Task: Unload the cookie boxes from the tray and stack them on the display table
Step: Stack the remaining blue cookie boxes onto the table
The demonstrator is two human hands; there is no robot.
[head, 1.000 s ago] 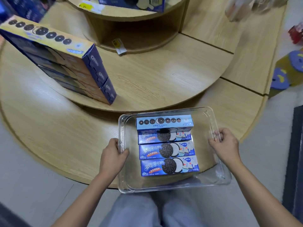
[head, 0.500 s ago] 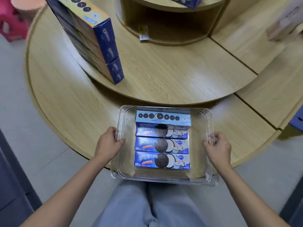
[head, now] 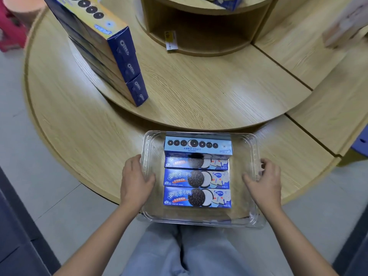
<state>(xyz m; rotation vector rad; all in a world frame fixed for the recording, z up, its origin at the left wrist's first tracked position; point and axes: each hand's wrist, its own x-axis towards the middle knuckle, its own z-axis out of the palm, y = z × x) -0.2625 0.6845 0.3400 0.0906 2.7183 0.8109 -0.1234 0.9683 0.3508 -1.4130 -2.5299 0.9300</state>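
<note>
A clear plastic tray (head: 252,198) sits on the lowest tier of the round wooden display table (head: 83,140), and its near edge hangs out over the table rim, above the person's knees. Inside the tray, three blue cookie boxes (head: 196,179) lie flat side by side, and a fourth light-blue box (head: 198,146) lies on top at the far end. The left hand (head: 135,181) holds the left wall of the tray, with the thumb inside over the rim. The right hand (head: 263,181) is at the right wall, thumb inside the tray and fingers curled at the rim; how firmly it grips, I cannot tell. On the middle tier, to the far left, stands a stack of larger cookie boxes (head: 111,54), dark blue at the ends and yellow on top. A small price tag (head: 170,40) hangs at the base of the top tier.
</note>
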